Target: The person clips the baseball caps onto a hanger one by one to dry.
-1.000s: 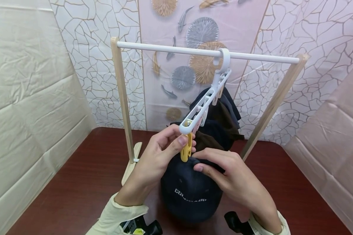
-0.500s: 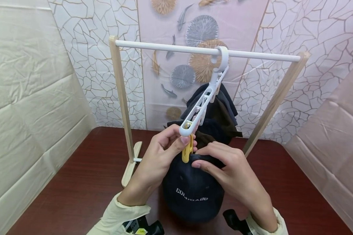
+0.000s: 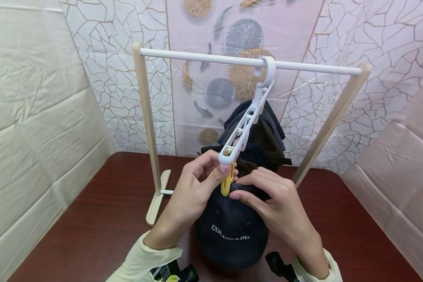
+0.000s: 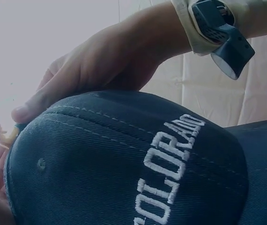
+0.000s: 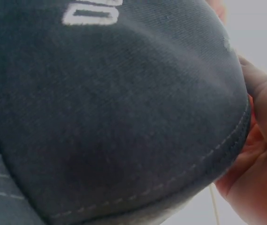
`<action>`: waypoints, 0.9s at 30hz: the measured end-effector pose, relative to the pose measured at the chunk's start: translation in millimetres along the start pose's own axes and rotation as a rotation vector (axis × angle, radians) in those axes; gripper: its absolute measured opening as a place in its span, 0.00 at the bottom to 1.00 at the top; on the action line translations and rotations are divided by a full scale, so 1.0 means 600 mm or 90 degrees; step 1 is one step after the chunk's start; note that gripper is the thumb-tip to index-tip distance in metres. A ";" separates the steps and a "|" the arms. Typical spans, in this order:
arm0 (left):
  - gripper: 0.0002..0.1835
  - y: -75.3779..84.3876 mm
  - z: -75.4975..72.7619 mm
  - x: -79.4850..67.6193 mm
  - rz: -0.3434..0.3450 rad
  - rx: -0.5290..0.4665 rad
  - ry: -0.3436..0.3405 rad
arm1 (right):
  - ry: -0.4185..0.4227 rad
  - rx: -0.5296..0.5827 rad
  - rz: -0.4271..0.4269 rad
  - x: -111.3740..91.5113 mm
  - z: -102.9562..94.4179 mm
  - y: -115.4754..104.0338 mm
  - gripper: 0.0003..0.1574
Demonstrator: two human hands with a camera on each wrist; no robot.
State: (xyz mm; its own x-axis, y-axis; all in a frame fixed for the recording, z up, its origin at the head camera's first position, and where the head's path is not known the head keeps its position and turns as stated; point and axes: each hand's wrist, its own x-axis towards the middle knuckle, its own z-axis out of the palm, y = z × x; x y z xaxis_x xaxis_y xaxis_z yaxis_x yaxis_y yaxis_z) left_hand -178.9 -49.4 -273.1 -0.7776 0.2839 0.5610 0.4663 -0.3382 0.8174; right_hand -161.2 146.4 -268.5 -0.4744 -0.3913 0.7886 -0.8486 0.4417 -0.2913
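Note:
A dark navy cap [image 3: 230, 225] with white COLORADO lettering hangs below the near end of a white clip hanger [image 3: 244, 123]. My left hand [image 3: 194, 192] pinches a yellow clothespin [image 3: 226, 185] that dangles from the hanger's end. With thumb and fingers, my right hand [image 3: 280, 201] grips the fabric at the cap's upper edge, right beside the clothespin. The left wrist view has the cap [image 4: 86, 154] up close, with the right hand [image 4: 110, 56] over its edge. Cap fabric [image 5: 114, 108] fills most of the right wrist view. The clothespin's grip on the fabric is hidden.
The hanger hooks over a white rod [image 3: 197, 58] between wooden posts [image 3: 146, 113]. Behind the cap, several dark cloth items [image 3: 268, 135] hang from the same hanger. Below is a dark red-brown table [image 3: 102, 219], with fabric walls [image 3: 24, 117] around it.
The hanger's near end and the clothespin have shifted slightly right, the left hand along with them. Right-hand fingers have come closer to the clothespin, still gripping the cap.

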 end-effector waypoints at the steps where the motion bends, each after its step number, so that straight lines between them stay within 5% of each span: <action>1: 0.09 0.000 0.001 0.000 0.002 0.003 0.000 | 0.003 -0.001 0.001 0.000 0.000 0.000 0.20; 14: 0.09 0.000 -0.001 -0.002 -0.002 0.051 -0.003 | 0.001 0.004 0.021 -0.002 -0.002 0.001 0.21; 27: 0.13 -0.002 -0.003 -0.003 0.003 0.154 -0.022 | -0.081 -0.004 0.094 -0.005 -0.013 0.002 0.12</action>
State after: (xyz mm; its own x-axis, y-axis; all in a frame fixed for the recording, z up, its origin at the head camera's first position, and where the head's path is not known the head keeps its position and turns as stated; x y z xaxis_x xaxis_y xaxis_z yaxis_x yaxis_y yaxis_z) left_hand -179.1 -51.3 -275.3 -0.7624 0.3144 0.5656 0.5603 -0.1165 0.8200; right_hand -158.9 154.1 -266.8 -0.6198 -0.4209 0.6624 -0.7663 0.5068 -0.3949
